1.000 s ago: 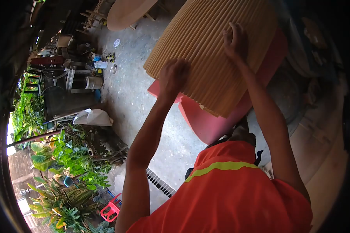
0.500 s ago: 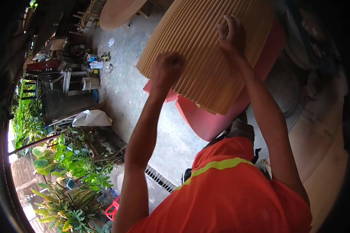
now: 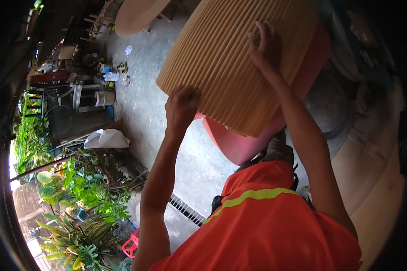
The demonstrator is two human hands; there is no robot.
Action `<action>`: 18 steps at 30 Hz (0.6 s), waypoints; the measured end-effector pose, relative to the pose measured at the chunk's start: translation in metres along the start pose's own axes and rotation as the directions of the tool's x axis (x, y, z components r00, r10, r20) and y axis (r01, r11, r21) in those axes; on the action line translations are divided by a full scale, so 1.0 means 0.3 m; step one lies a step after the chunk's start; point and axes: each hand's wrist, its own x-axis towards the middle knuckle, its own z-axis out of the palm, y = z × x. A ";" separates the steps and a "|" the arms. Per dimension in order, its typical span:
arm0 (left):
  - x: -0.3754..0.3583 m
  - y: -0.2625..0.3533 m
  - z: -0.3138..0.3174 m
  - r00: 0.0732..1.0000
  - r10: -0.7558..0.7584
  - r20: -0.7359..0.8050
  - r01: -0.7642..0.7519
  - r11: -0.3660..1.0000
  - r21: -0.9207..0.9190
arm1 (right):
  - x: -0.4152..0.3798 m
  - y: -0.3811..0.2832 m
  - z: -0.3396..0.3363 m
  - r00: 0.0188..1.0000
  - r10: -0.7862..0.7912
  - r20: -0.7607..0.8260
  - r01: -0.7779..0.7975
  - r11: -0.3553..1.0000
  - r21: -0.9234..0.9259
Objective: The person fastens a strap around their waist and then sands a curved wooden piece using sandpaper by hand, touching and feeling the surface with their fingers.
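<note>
In the head view a curved panel of narrow wooden slats point(image 3: 221, 67) fills the upper middle, lying over a pink curved sheet point(image 3: 235, 144). My left hand point(image 3: 182, 107) is at the panel's near left edge, its fingers curled closed; whatever they may hold is hidden. Further up, my right hand point(image 3: 266, 49) rests on or just over the slats, with fingers bent and apart and nothing visible in them.
A round wooden tabletop point(image 3: 138, 16) stands at upper left. Along the left are a white bucket point(image 3: 105, 98), a white sack point(image 3: 106, 138) and plants point(image 3: 86, 189). A floor grate point(image 3: 187, 210) lies below my left forearm. Wooden boards point(image 3: 371, 180) are at right.
My left hand has slid down and left across the slats to the panel's near edge. My right hand has shifted only slightly, still at the slats.
</note>
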 end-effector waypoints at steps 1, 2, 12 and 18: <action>0.032 0.020 0.033 1.000 0.001 0.004 -0.001 1.000 -0.006 | -0.010 -0.001 -0.007 1.000 -0.001 0.002 0.001 1.000 -0.007; 0.121 0.043 0.085 0.988 0.128 -0.089 -0.129 0.992 -0.007 | -0.001 0.001 -0.007 1.000 0.008 0.006 -0.008 1.000 0.012; 0.200 0.040 0.099 0.969 0.244 -0.048 -0.243 0.970 0.030 | 0.004 -0.019 -0.015 0.998 0.041 0.043 -0.044 0.998 0.053; 0.453 0.177 0.237 0.932 0.332 -0.148 -0.334 0.942 0.012 | 0.010 -0.035 -0.048 0.991 0.113 0.073 -0.114 0.993 0.022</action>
